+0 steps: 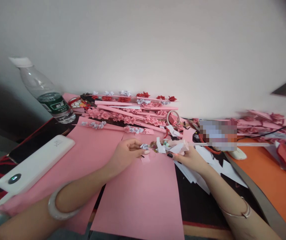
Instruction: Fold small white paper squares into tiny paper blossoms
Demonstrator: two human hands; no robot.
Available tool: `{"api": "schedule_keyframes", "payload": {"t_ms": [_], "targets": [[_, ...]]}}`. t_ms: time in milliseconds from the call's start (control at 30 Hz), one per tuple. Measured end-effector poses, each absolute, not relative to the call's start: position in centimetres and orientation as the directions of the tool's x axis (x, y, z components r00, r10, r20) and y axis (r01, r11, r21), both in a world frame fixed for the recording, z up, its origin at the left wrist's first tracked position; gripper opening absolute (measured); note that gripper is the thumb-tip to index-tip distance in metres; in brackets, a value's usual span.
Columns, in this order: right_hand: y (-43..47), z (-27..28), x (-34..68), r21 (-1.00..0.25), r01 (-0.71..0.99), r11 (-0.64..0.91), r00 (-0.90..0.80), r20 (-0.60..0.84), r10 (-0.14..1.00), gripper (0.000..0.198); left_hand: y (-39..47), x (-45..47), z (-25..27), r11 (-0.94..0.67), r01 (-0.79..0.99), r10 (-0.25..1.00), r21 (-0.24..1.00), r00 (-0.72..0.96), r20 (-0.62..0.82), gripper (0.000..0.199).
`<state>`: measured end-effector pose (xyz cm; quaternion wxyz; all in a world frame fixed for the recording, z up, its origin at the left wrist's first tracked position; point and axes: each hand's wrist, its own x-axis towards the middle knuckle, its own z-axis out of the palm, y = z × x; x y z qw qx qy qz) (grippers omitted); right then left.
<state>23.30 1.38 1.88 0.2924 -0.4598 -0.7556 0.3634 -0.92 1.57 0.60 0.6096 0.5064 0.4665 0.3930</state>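
Near the middle of the desk, my left hand [130, 151] pinches a small folded white paper flower [144, 146] between thumb and fingertips. Just to its right, my right hand [186, 156] is closed around a pale pinkish, tube-like piece [179, 144], partly covered by the fingers and by white paper scraps [160, 146]. I cannot make out exactly what the piece is. A long, thin pale rod [252, 144] extends rightward behind the right hand; whether it joins that piece is unclear. Both hands are above a pink paper sheet [143, 200].
Pink paper stems with pink, red and white paper flowers [130, 119] lie along the wall. A tape roll [173, 118] stands among them. Left are a water bottle [55, 103] and a white power bank [38, 163]. Right are white paper pieces [234, 171] and orange paper [272, 180].
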Motion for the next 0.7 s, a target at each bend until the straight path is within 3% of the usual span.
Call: {"api": "schedule_keyframes", "payload": {"t_ms": [700], "targets": [[1.36,2.10,22.87,-0.787,0.501,0.359,-0.434,0.131,0.891,0.037,1.48,-0.87,0.75,0.157,0.015,0.962,0.987,0.225,-0.157,0.021]]}}
